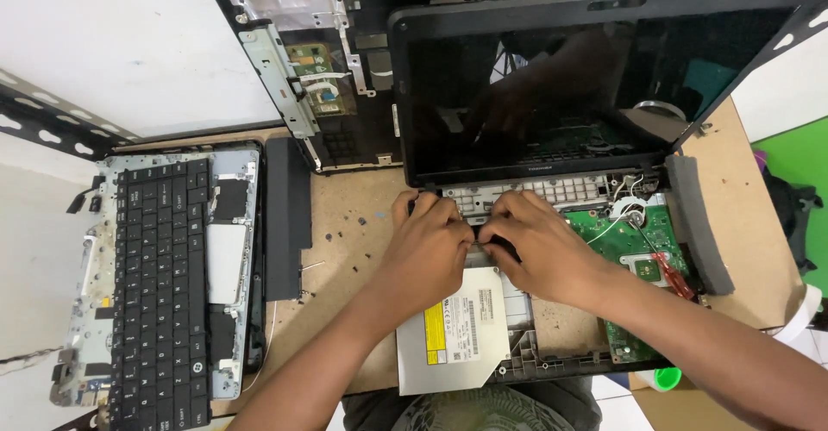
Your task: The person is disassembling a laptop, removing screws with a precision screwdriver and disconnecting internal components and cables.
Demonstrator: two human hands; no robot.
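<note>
An opened laptop [604,78] lies on the wooden table with its top cover off and its dark screen tilted back. My left hand [427,250] and my right hand [535,246] meet at the middle of the base, just below the hinge strip [535,194]. Their fingertips press together on a small dark part that the fingers hide. A silver optical drive [457,327] sits under my left wrist. The green circuit board [634,241] lies to the right of my right hand, with a red-handled screwdriver [668,271] resting on it.
A removed keyboard on its palmrest frame [159,284] lies at the left. A black battery bar [286,215] lies beside it. Another stripped laptop shell [319,60] leans at the back. A grey strip [699,224] lies along the laptop's right side. Small screws dot the table [349,224].
</note>
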